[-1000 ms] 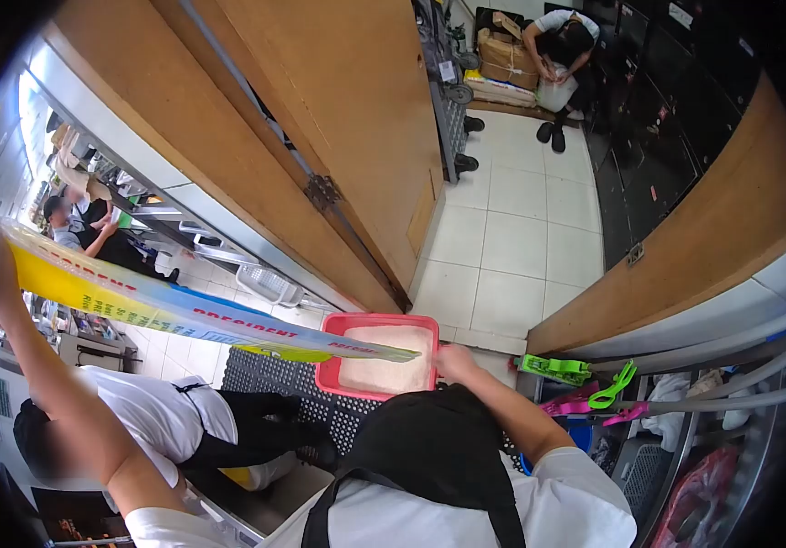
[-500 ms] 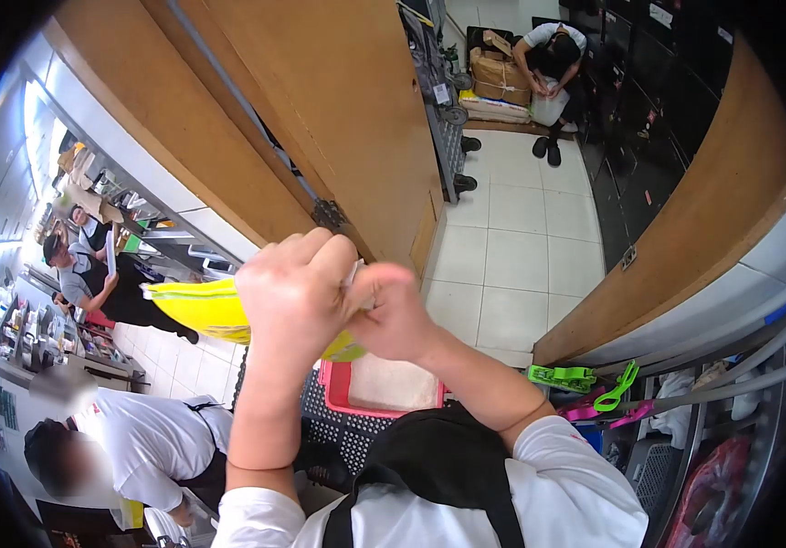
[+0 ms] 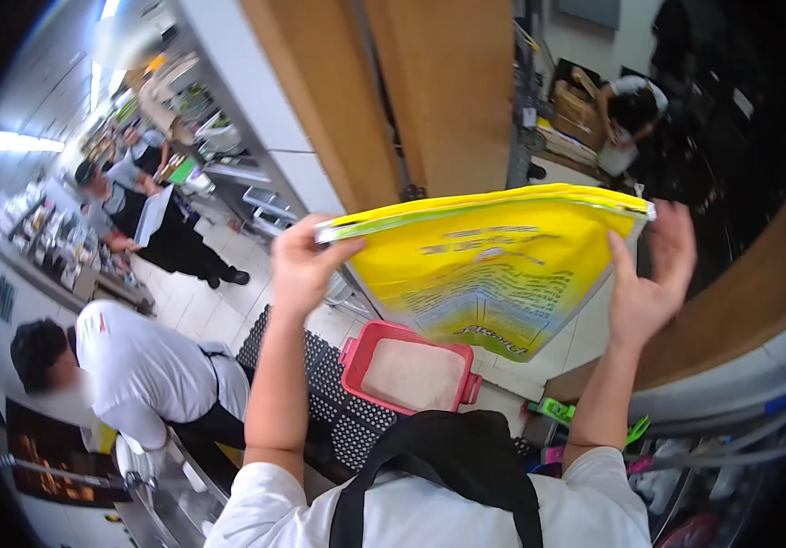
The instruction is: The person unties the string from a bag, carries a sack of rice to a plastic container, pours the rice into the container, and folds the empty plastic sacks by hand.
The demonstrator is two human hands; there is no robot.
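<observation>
A yellow printed plastic sack (image 3: 493,265) is spread flat in front of me, its long top edge running between my two hands. It looks flattened, with a green and white band along that edge. My left hand (image 3: 306,265) pinches the sack's left top corner between thumb and fingers. At the right top corner, my right hand (image 3: 653,279) has its thumb against the sack's side and its fingers behind the corner. Below the sack, a red tub (image 3: 353,370) with handles holds a pale, fine-grained material (image 3: 414,374).
The tub stands by a black perforated mat (image 3: 315,365). A wooden door (image 3: 448,100) is ahead. One person (image 3: 146,374) bends at a counter on the left; another (image 3: 142,205) stands further back. Someone (image 3: 635,105) sits beside boxes beyond the doorway. Green clips (image 3: 557,409) hang at right.
My hands were together at the bunched sack; now they are wide apart with the sack stretched between them. The view has turned left, and more of the tub shows.
</observation>
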